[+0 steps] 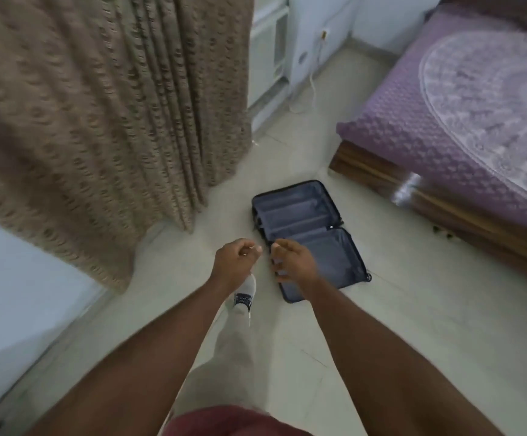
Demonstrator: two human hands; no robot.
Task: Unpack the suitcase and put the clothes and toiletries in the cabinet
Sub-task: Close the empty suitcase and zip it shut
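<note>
fingers (pixel 279 247) loosely curled above open suitcase (pixel 306 225)

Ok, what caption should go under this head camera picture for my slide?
Both empty hands, left hand and right hand, reach toward an open suitcase lying on the floor beside a purple bed.

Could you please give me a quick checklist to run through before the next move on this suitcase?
1. Suitcase lies open flat on the floor: ok.
2. Both halves show only lining, no clothes or toiletries: ok.
3. Left hand holds nothing: ok.
4. Right hand holds nothing: ok.
5. Floor around the suitcase free of dropped items: ok.
6. Items stored in the cabinet: cannot tell, not visible.
</note>
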